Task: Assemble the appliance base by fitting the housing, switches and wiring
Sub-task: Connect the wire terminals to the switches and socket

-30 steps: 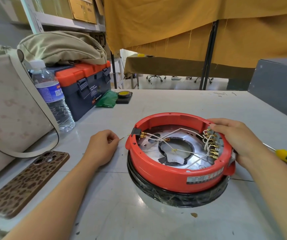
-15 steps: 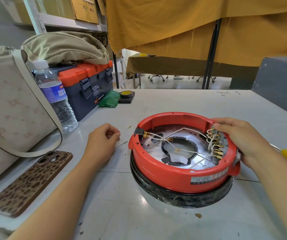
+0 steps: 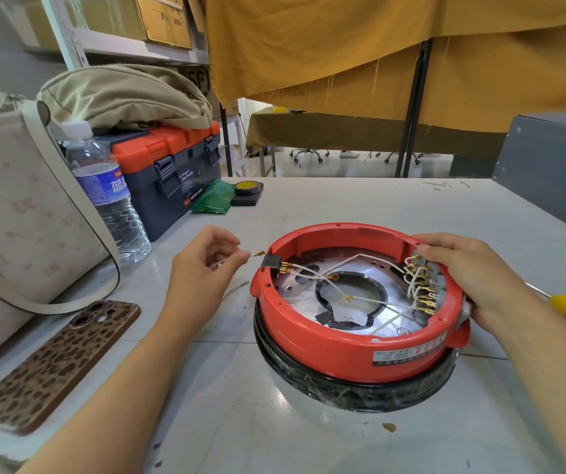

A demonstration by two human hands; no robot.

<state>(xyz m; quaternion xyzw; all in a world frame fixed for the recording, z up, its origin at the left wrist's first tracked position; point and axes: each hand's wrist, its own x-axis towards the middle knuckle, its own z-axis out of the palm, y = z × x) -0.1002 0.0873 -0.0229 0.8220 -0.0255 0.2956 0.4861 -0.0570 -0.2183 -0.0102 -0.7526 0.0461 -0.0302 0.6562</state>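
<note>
Moved since prior frames: left hand (image 3: 203, 268), lifted off the table (image 3: 360, 203) and brought to the rim, thumb and forefinger pinching a loose wire (image 3: 252, 255) with brass terminal just beside the black connector block (image 3: 272, 261). Red housing (image 3: 353, 340) at table centre; right hand (image 3: 472, 271) curled over its far rim by the switch terminals (image 3: 423, 289). Step: wiring; next, terminal seated on a spade. Rating label (image 3: 390, 356) unreadable, toolbox (image 3: 172, 172) possibly "WING BOX".
</note>
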